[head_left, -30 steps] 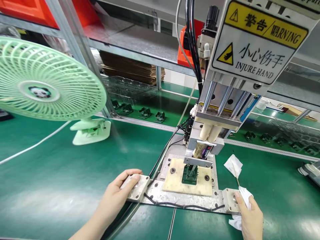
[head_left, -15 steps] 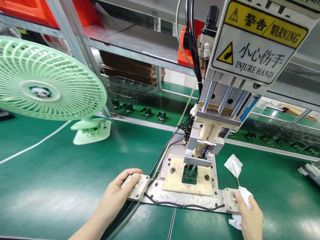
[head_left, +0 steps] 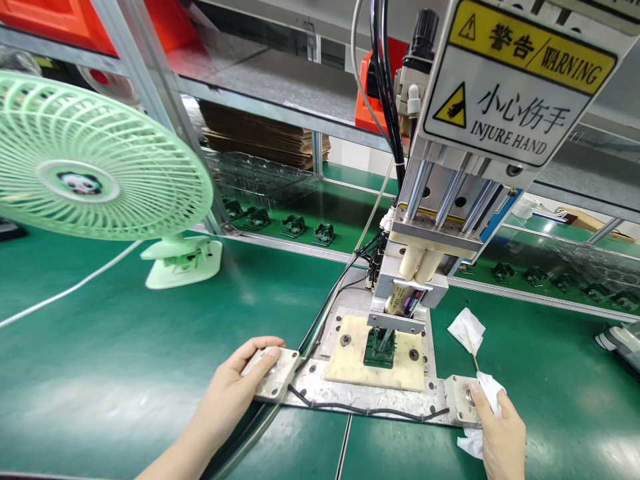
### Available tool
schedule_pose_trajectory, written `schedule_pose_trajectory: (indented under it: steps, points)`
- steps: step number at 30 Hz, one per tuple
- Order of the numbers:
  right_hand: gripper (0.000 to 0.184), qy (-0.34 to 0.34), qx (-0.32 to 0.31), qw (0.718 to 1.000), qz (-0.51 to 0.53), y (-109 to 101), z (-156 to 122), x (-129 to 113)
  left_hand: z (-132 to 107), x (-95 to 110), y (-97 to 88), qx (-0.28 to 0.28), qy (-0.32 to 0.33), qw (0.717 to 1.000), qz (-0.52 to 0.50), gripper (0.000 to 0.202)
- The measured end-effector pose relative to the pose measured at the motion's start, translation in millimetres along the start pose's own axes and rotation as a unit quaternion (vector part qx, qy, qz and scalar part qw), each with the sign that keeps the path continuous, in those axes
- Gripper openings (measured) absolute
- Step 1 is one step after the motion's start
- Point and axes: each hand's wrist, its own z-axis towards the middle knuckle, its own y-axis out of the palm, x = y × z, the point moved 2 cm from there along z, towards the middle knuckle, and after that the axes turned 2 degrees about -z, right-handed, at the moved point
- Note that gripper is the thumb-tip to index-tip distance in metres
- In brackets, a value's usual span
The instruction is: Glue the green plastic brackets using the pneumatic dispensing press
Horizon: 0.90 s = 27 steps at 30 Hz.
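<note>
My left hand (head_left: 243,380) wraps round the left metal button box (head_left: 284,377) of a press, its thumb lying on top. At the right button box (head_left: 457,403), the thumb of my right hand (head_left: 503,433) rests by the round button. That hand is closed on a crumpled white tissue (head_left: 493,390); a thin stick (head_left: 473,347) pokes out beyond it. Between the hands, a dark green plastic part (head_left: 375,353) sits in the cream fixture plate (head_left: 345,370). Down over this part reaches the press head (head_left: 400,323), its lower end at the part.
A green fan (head_left: 100,160) stands left on the green bench (head_left: 150,353). A white scrap (head_left: 465,327) lies right of the press. Black cables (head_left: 325,320) run left of it. Behind, several dark parts (head_left: 323,233) line a green strip below a shelf (head_left: 280,80).
</note>
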Motion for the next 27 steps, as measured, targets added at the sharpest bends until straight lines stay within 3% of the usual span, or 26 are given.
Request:
schedule_pose_trajectory:
  steps: [27]
  points:
    - [0.063,-0.028,0.008,1.000,-0.006,1.9,-3.1,-5.0,-0.6,3.8,1.2,0.005,-0.011,1.000,-0.012,0.060]
